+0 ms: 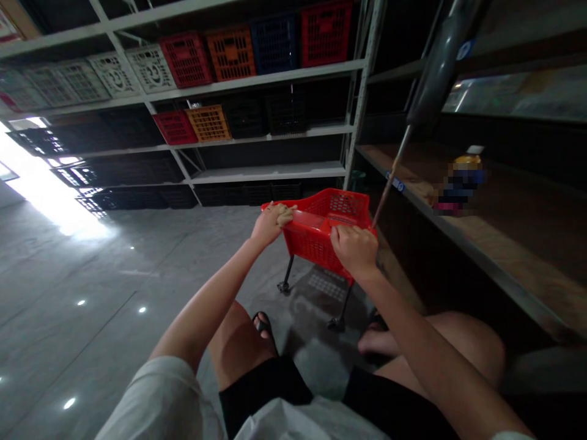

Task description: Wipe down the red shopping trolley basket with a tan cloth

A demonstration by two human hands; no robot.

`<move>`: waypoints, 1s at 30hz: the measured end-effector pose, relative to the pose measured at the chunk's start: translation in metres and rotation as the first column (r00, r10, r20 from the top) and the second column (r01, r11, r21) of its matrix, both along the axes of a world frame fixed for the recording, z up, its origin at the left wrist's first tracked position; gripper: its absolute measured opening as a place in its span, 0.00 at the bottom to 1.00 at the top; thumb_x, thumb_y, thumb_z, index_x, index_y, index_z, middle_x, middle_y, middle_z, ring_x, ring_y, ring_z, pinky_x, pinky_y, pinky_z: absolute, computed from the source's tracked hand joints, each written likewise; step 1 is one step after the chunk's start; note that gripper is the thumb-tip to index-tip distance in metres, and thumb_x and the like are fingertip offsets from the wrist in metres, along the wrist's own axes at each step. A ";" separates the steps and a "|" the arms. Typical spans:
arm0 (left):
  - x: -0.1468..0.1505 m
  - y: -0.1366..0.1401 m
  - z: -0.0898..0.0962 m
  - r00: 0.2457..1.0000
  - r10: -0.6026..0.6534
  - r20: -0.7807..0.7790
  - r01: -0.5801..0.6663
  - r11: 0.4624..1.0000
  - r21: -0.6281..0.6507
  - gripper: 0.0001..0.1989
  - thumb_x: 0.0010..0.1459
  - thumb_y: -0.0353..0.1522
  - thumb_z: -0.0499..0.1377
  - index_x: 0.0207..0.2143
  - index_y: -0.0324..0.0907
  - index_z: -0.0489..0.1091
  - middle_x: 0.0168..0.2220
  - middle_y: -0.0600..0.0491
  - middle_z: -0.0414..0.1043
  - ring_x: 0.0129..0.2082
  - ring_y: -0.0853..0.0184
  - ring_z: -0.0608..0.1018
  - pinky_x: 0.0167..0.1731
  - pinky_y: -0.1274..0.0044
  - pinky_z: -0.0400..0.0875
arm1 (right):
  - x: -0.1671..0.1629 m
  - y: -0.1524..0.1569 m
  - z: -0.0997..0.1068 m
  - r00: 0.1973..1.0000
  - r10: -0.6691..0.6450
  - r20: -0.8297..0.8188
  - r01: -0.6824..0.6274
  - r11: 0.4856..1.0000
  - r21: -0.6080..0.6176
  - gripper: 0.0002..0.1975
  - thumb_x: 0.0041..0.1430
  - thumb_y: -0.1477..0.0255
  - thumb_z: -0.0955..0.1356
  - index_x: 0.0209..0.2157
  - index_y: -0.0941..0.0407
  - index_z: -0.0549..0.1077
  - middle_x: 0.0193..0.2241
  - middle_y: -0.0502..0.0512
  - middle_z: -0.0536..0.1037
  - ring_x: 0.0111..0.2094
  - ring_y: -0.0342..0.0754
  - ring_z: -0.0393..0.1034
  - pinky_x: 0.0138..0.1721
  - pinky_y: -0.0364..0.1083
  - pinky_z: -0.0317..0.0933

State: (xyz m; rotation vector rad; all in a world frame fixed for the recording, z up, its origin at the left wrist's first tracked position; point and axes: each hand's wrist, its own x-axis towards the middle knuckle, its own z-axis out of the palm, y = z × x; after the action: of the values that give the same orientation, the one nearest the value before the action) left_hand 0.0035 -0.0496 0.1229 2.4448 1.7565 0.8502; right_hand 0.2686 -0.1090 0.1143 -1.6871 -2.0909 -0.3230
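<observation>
In front of me stands a red plastic shopping cart point(316, 244) on dark legs with casters. My left hand point(274, 221) is closed around the left end of its handle bar. Farther right on the same bar, my right hand point(355, 246) has its fingers wrapped over the edge. The part of the cart's basket that I can see into shows perforated red walls; its floor is partly hidden by the handle and my hands.
White metal shelving point(275, 134) with red, orange, blue, white and black crates runs across the back. A wooden shelf point(513, 226) at right holds a bottle point(463, 174) with a white cap. A grey-handled pole point(398, 159) leans beside the cart. Grey floor point(114, 305) spreads to the left.
</observation>
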 end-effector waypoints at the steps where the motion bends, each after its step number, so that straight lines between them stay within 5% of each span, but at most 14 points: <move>1: 0.017 -0.006 -0.007 1.000 0.008 0.026 -0.009 1.000 0.027 0.11 0.69 0.25 0.56 0.48 0.42 0.75 0.55 0.49 0.81 0.60 0.58 0.76 0.74 0.64 0.60 | 0.005 0.002 0.003 0.998 -0.060 0.003 0.060 0.998 -0.026 0.24 0.76 0.69 0.60 0.39 0.64 0.86 0.38 0.72 0.87 0.40 0.59 0.80 0.40 0.52 0.55; 5: 0.085 -0.032 -0.022 0.996 0.040 0.085 -0.048 0.994 0.096 0.20 0.63 0.26 0.60 0.57 0.38 0.73 0.63 0.39 0.77 0.67 0.48 0.74 0.70 0.58 0.66 | 0.028 0.014 0.012 0.976 -0.215 0.034 0.218 0.970 -0.108 0.26 0.77 0.69 0.59 0.41 0.67 0.87 0.37 0.76 0.86 0.37 0.60 0.81 0.37 0.51 0.53; 8: 0.132 -0.042 -0.018 0.987 -0.158 0.028 0.155 0.984 0.083 0.28 0.60 0.26 0.62 0.63 0.36 0.71 0.69 0.36 0.71 0.72 0.47 0.69 0.74 0.60 0.61 | 0.046 0.020 0.011 0.977 -0.205 0.065 0.211 0.973 -0.095 0.25 0.77 0.71 0.59 0.40 0.65 0.87 0.37 0.74 0.87 0.35 0.57 0.80 0.38 0.50 0.54; 10: 0.159 -0.039 -0.009 0.967 -0.252 -0.030 0.253 0.967 0.040 0.27 0.61 0.27 0.62 0.63 0.36 0.73 0.69 0.36 0.71 0.72 0.48 0.70 0.74 0.63 0.60 | 0.055 0.022 0.006 0.982 -0.174 0.073 0.180 0.981 -0.074 0.24 0.76 0.71 0.60 0.40 0.64 0.87 0.37 0.73 0.87 0.36 0.57 0.80 0.38 0.50 0.54; 13: 0.182 -0.016 0.011 0.982 -0.180 -0.063 0.177 0.983 -0.055 0.17 0.66 0.29 0.58 0.54 0.36 0.78 0.57 0.34 0.81 0.61 0.47 0.80 0.65 0.60 0.72 | 0.064 0.025 -0.002 0.992 -0.119 0.051 0.120 0.992 -0.027 0.22 0.75 0.71 0.61 0.39 0.64 0.86 0.37 0.72 0.87 0.37 0.56 0.79 0.39 0.50 0.54; 16: 0.169 0.016 0.029 0.996 -0.049 -0.075 0.035 0.982 -0.183 0.13 0.70 0.33 0.56 0.45 0.40 0.80 0.44 0.38 0.84 0.49 0.47 0.86 0.55 0.60 0.78 | 0.067 0.026 -0.009 0.997 -0.077 0.031 0.077 0.997 0.013 0.24 0.77 0.69 0.60 0.37 0.62 0.85 0.36 0.69 0.87 0.36 0.53 0.77 0.40 0.50 0.54; 19: 0.122 0.031 0.030 0.990 0.077 -0.116 -0.104 0.962 -0.251 0.12 0.71 0.35 0.56 0.44 0.42 0.79 0.43 0.42 0.85 0.48 0.49 0.86 0.54 0.60 0.79 | 0.067 0.026 -0.011 0.998 -0.062 0.026 0.061 0.998 0.012 0.25 0.78 0.69 0.58 0.37 0.61 0.84 0.36 0.68 0.87 0.36 0.52 0.77 0.42 0.50 0.55; 21: 0.083 0.023 0.018 0.985 0.126 -0.116 -0.148 0.968 -0.204 0.12 0.70 0.31 0.55 0.46 0.41 0.79 0.45 0.41 0.85 0.50 0.50 0.85 0.58 0.58 0.77 | 0.067 0.027 -0.011 0.998 -0.059 0.018 0.059 0.998 0.010 0.26 0.78 0.69 0.58 0.37 0.62 0.84 0.37 0.69 0.87 0.37 0.54 0.77 0.43 0.51 0.56; 24: 0.038 -0.009 -0.014 0.995 0.085 -0.047 -0.086 0.996 -0.008 0.19 0.67 0.26 0.55 0.57 0.41 0.75 0.61 0.43 0.79 0.65 0.52 0.77 0.73 0.56 0.64 | 0.066 0.028 -0.009 0.999 -0.034 0.015 0.034 0.999 -0.001 0.26 0.78 0.69 0.58 0.37 0.63 0.85 0.37 0.70 0.87 0.37 0.55 0.78 0.43 0.51 0.56; 27: 0.039 -0.042 -0.044 0.998 0.038 0.041 -0.044 0.988 0.147 0.28 0.68 0.29 0.55 0.70 0.42 0.65 0.75 0.46 0.64 0.79 0.54 0.59 0.78 0.55 0.56 | 0.060 0.025 -0.004 0.999 0.024 0.025 -0.023 1.000 -0.018 0.26 0.78 0.69 0.58 0.37 0.62 0.85 0.37 0.69 0.87 0.37 0.54 0.79 0.43 0.51 0.57; 30: 0.079 -0.057 -0.045 0.999 0.027 0.041 -0.035 0.976 0.217 0.29 0.68 0.32 0.57 0.71 0.42 0.65 0.74 0.45 0.65 0.79 0.52 0.59 0.79 0.53 0.51 | 0.048 0.016 0.002 0.994 0.107 0.030 -0.106 0.993 -0.047 0.24 0.78 0.69 0.59 0.39 0.62 0.85 0.38 0.68 0.87 0.38 0.53 0.79 0.41 0.49 0.56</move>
State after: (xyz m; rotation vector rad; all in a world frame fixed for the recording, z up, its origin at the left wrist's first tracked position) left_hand 0.0823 -0.1063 0.0780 2.5158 1.7807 1.1415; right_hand 0.3161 -0.0931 0.1167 -1.5983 -2.2177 -0.2727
